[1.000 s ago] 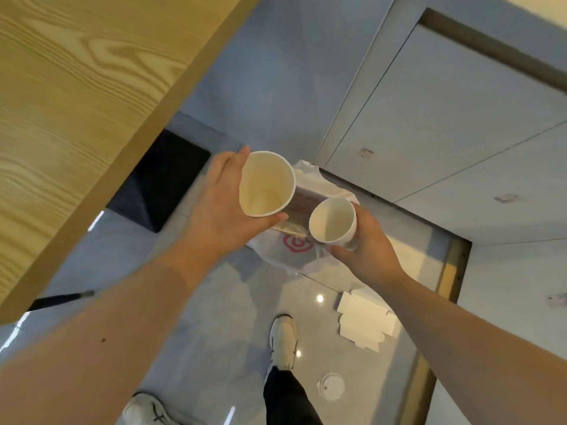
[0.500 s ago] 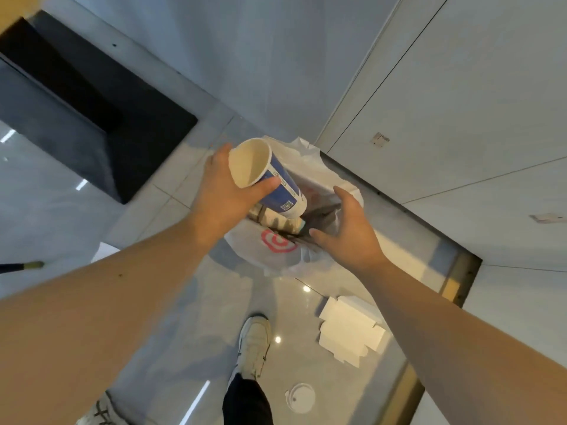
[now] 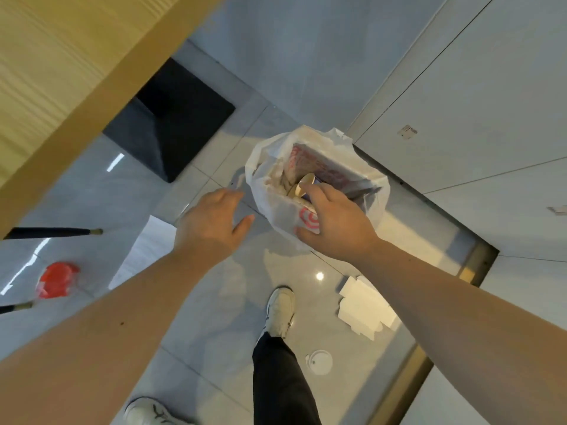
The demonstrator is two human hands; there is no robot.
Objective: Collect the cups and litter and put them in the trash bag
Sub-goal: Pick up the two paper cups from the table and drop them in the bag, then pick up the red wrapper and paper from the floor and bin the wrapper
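right hand [image 3: 334, 222] over trash bag [image 3: 276, 210]; two cups [image 3: 302, 187] inside.

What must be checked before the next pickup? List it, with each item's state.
1. Left hand free: ok, open and empty.
2. Right hand free: ok, nothing gripped, at the bag's near edge.
3. Cups inside the trash bag: ok, they lie in it.
4. Bag mouth open: ok.
5. Floor litter left: not ok; the white lid, flat white box and red wrapper remain.
6. Room left in bag: cannot tell.
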